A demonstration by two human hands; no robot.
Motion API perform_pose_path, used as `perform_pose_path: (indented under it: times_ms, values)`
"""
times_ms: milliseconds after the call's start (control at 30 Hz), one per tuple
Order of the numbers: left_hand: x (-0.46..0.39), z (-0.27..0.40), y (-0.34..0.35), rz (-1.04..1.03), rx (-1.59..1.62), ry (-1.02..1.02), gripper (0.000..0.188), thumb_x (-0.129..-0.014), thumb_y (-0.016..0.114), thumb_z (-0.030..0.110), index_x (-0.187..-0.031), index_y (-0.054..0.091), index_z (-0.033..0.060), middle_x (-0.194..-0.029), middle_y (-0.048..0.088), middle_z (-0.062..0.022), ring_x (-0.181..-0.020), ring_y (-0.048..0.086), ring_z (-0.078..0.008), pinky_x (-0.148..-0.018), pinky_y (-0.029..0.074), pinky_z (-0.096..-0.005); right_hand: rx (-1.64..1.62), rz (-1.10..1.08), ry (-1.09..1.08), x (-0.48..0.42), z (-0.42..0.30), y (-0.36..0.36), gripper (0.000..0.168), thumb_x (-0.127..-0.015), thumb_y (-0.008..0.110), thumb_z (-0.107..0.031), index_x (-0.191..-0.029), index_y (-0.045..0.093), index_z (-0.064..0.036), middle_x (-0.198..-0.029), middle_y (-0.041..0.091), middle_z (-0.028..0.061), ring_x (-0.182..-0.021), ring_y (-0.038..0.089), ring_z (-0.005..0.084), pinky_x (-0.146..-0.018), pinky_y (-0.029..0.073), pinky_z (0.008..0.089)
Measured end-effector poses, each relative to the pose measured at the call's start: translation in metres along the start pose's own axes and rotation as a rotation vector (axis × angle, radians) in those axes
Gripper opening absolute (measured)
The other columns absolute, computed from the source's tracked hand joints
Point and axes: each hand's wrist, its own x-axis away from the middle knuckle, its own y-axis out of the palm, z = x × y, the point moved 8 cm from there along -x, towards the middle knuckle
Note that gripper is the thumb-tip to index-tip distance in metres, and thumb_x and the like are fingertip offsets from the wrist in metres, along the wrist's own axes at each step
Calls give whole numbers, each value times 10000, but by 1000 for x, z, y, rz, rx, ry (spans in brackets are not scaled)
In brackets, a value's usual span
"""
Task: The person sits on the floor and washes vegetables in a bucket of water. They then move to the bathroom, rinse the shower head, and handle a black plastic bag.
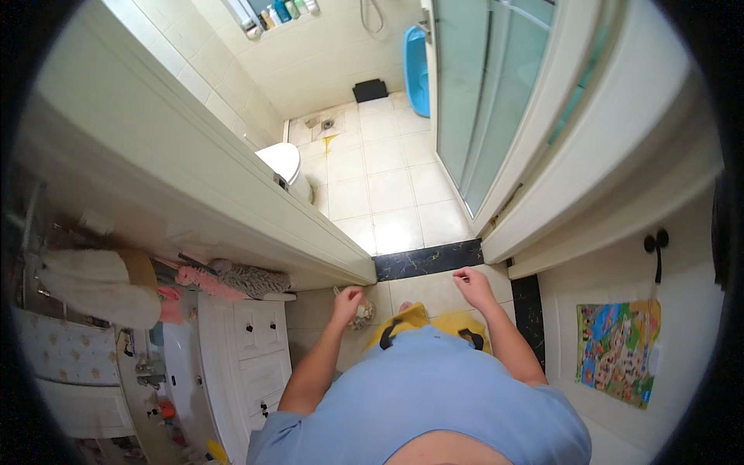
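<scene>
My left hand [349, 303] is closed by the door frame on the left, with a thin whitish loop poking out past the fingers. Just below it hangs what looks like a see-through bag [364, 315] with mixed pale contents, partly hidden by the hand. My right hand [474, 286] is held out in front of the black marble-look threshold [429, 259], its fingers curled. A tiny pale spot shows at those fingertips; whether it is a held thing is too small to tell. Yellow shorts [407, 318] with black straps show below my blue shirt [436, 383].
Beyond the doorway lies a tiled bathroom floor [386, 183] with a toilet [282, 161], a floor drain [327, 124], a yellow stain and a blue basin [415, 72]. A glass-panelled door [494, 87] stands at right. A white vanity cabinet [261, 337] is at left, a colourful poster [619, 351] at right.
</scene>
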Motion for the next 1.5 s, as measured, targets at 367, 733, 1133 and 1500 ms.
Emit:
perform_pose_path:
  times_ms: [367,733,1133,1500]
  values:
    - [-295,145,44,-87,136,60,173,-835,527,71,-973,576,-20,-869,620,-95,-793,592,-143,-696,498,-271,-36,83,137,-287,39,-52,159,-787,585,-132,-888,610,-12,-769,627,69,-700,584,133,-657,465,268]
    - [-444,45,-66,374,400,-442,185,-769,572,56,-937,596,-16,-784,612,-84,-652,591,-152,-579,498,-258,34,-137,-204,-636,-232,-16,198,-804,576,-133,-958,577,-9,-873,626,92,-773,601,162,-703,482,276]
    - [-717,83,-198,277,18,-358,144,-744,537,43,-844,608,-31,-710,613,-86,-588,593,-163,-531,489,-270,-123,223,-534,-923,-375,-13,453,-835,539,-152,-1242,401,-9,-1186,507,188,-1099,501,296,-872,429,353]
    - [-1033,367,-152,151,227,131,154,-852,515,81,-949,590,-13,-821,629,-74,-696,593,-119,-636,491,-241,-86,690,-888,-1266,-661,-212,517,-793,577,-199,-1234,403,6,-1189,487,215,-1105,472,327,-918,382,370]
